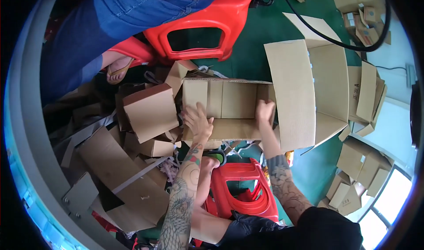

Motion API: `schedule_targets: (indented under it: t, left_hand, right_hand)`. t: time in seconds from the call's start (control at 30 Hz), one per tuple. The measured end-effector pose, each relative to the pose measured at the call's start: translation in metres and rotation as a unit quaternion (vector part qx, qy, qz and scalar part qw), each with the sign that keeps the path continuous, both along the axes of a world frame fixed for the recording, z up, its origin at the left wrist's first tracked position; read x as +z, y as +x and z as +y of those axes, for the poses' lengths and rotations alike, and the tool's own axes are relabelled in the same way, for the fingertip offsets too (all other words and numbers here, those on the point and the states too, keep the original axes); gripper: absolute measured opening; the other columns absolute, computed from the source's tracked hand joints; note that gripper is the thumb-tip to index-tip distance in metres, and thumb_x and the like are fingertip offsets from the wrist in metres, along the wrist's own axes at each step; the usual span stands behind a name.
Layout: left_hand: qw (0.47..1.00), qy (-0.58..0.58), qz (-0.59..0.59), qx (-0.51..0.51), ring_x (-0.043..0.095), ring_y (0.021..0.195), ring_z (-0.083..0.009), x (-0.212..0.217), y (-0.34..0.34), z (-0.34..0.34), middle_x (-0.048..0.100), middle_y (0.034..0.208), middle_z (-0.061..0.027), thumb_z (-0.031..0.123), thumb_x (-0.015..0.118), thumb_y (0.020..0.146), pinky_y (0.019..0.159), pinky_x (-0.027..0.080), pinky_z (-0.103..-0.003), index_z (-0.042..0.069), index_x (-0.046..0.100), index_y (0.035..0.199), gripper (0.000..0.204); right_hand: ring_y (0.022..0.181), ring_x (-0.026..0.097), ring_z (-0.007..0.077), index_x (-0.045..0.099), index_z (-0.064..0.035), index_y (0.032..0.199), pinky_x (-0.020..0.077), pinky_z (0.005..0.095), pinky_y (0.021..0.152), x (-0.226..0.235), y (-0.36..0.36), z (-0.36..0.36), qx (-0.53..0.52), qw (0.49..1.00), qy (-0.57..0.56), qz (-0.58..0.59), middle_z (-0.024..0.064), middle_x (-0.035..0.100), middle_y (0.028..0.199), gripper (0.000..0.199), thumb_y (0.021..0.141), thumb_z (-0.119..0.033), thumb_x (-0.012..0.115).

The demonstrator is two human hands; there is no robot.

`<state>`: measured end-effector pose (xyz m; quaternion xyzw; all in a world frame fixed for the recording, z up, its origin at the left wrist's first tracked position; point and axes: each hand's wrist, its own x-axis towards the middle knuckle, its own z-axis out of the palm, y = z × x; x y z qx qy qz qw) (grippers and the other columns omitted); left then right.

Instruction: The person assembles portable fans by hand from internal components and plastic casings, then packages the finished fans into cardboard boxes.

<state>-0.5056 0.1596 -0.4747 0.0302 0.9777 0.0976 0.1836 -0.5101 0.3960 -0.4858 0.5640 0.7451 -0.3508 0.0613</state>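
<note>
Open carton (229, 100) interior is free, entry from 6 o'clock between both hands. At 9: heap of folded boxes (148, 113) and flat cardboard (119, 170), tight. At 3: big open box (309, 91) butts the carton, no gap. At 12: red stool (207, 24), a person's leg (119, 11). At 6: second red stool (243, 188). Green floor (260, 33) at 1 looks passable, probably.

The open box (229, 106) is matt brown corrugated cardboard, as are the flattened sheets (128, 183) heaped around it. The red stools (240, 190) are glossy moulded plastic; the floor (260, 33) looks smooth green.
</note>
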Motion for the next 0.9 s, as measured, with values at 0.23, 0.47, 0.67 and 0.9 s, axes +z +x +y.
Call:
schedule_targets:
  t: [0.23, 0.47, 0.67, 0.9]
  left_hand:
    - [0.985, -0.103, -0.083, 0.109, 0.032, 0.127, -0.0601, -0.02, -0.013, 0.015, 0.01, 0.149, -0.0414, 0.016, 0.069, 0.075, 0.102, 0.04, -0.055, 0.015, 0.009, 0.155, 0.1]
    - [0.964, 0.177, -0.064, 0.186, 0.052, 0.112, -0.0515, -0.007, -0.009, -0.017, 0.039, 0.138, -0.036, 0.014, 0.063, 0.079, 0.09, 0.049, -0.049, 0.006, 0.021, 0.151, 0.084]
    - [0.914, 0.311, -0.07, 0.252, 0.065, 0.089, -0.04, 0.006, -0.012, -0.068, 0.064, 0.108, -0.0269, 0.011, 0.055, 0.085, 0.075, 0.052, -0.043, -0.003, 0.049, 0.132, 0.049]
    - [0.939, 0.156, -0.056, 0.302, 0.067, 0.073, -0.0372, 0.002, 0.007, -0.09, 0.07, 0.085, -0.025, 0.018, 0.055, 0.093, 0.067, 0.052, -0.041, -0.01, 0.067, 0.094, 0.03]
  right_hand:
    - [0.111, 0.056, 0.0436, 0.04, 0.0097, 0.132, 0.0446, 0.0442, 0.097, -0.044, 0.001, 0.031, 0.068, 0.997, 0.037, 0.011, 0.0307, 0.055, 0.123, 0.058, 0.084, -0.018, 0.056]
    - [0.115, 0.053, 0.044, 0.042, 0.0086, 0.134, 0.0423, 0.0441, 0.101, -0.112, -0.027, 0.053, 0.116, 0.992, 0.055, -0.005, 0.0305, 0.054, 0.126, 0.062, 0.081, -0.02, 0.057]
    - [0.119, 0.051, 0.0444, 0.044, 0.0075, 0.135, 0.0404, 0.044, 0.103, -0.139, -0.015, 0.047, 0.171, 0.984, 0.057, 0.009, 0.0302, 0.053, 0.129, 0.065, 0.079, -0.022, 0.057]
    - [0.121, 0.049, 0.0432, 0.044, 0.0054, 0.137, 0.0389, 0.044, 0.105, -0.114, 0.067, 0.062, 0.223, 0.974, -0.029, -0.013, 0.028, 0.049, 0.136, 0.071, 0.076, -0.027, 0.06]
